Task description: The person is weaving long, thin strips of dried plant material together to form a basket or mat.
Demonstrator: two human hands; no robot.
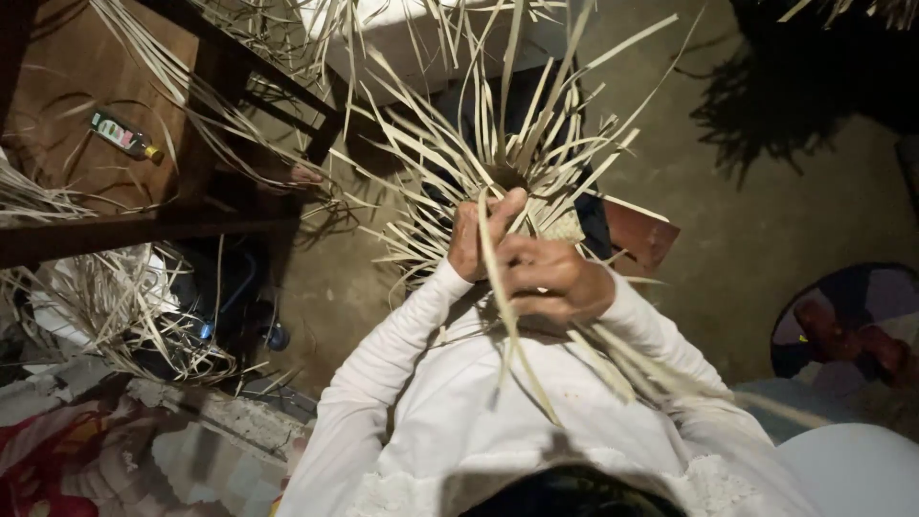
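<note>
Here both hands grip a half-woven strip mat (507,172) held up over the lap, left hand (476,235) fingers clamped on the woven centre, right hand (550,276) fingers apparently pinching one long strip (503,306) taut, loose ends fanning outward.

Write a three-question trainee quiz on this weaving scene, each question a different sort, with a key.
1. True or false: both hands grip the woven piece of pale strips.
2. Which thing lies on the wooden table at upper left? A) scissors B) small bottle C) cup
3. Fill in: the person's sleeves are ____ in colour.

Key
1. True: the left hand and right hand meet at the piece's centre, strips fanning outward.
2. B
3. white
</note>
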